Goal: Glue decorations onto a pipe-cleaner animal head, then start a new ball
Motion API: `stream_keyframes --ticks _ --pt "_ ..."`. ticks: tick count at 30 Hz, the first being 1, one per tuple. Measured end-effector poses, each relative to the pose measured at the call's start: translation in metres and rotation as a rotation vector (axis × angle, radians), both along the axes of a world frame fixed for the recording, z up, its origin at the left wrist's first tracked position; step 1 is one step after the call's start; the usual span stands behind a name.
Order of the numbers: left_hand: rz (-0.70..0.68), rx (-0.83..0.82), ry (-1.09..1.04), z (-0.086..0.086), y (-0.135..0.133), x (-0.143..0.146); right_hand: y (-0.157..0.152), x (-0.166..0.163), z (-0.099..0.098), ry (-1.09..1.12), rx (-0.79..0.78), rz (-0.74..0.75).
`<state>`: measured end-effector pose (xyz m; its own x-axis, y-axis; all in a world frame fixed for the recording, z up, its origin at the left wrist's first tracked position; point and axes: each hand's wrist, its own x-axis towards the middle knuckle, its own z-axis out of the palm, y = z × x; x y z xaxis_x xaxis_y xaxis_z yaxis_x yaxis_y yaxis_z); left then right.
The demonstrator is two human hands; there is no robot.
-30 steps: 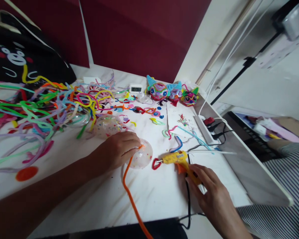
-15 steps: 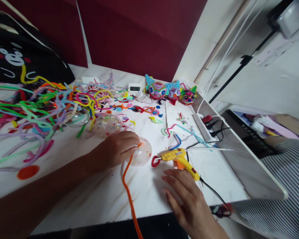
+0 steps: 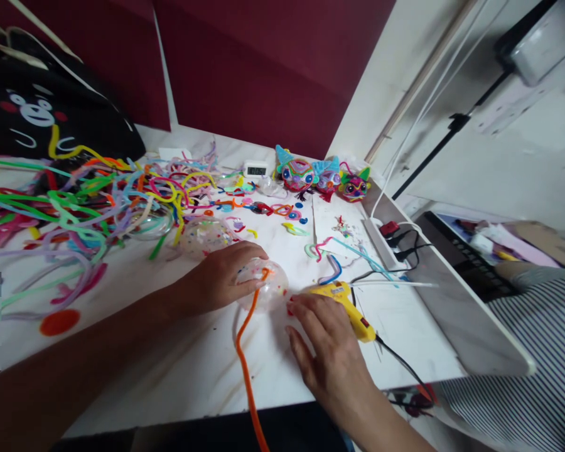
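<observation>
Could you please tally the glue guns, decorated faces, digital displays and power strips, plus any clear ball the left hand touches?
Clear ball at left hand: 1
Yellow glue gun: 1
Decorated faces: 3
Digital display: 1
Power strip: 1
Total: 7

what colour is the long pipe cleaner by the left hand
The long pipe cleaner is bright orange, seen in the head view, the only one.
</observation>
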<state>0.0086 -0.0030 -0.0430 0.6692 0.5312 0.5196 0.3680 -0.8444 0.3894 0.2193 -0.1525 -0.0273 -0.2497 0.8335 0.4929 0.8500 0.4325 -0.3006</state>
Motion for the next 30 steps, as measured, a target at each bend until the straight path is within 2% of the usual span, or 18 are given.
stream_keyframes --ticks 6,10,14,21,25,30 --pt "-0.095 -0.067 0.087 -0.003 0.008 -0.013 0.014 -0.014 -0.002 -0.16 0.023 -0.069" --pt "-0.138 -0.117 0.217 -0.004 0.007 -0.018 0.023 -0.019 -0.005 -0.296 0.02 -0.105" --pt "-0.167 -0.16 0.257 -0.004 0.007 -0.016 0.029 -0.023 -0.005 -0.314 -0.004 -0.118" --pt "-0.089 -0.265 0.266 -0.003 0.008 -0.013 0.035 -0.024 -0.003 -0.389 -0.039 -0.155" --pt "0.026 -0.366 0.282 0.001 0.006 -0.014 0.044 -0.024 0.0 -0.414 -0.074 -0.135" --pt "0.13 -0.333 0.325 0.005 0.005 -0.022 0.062 -0.027 0.009 -0.439 -0.137 -0.093"
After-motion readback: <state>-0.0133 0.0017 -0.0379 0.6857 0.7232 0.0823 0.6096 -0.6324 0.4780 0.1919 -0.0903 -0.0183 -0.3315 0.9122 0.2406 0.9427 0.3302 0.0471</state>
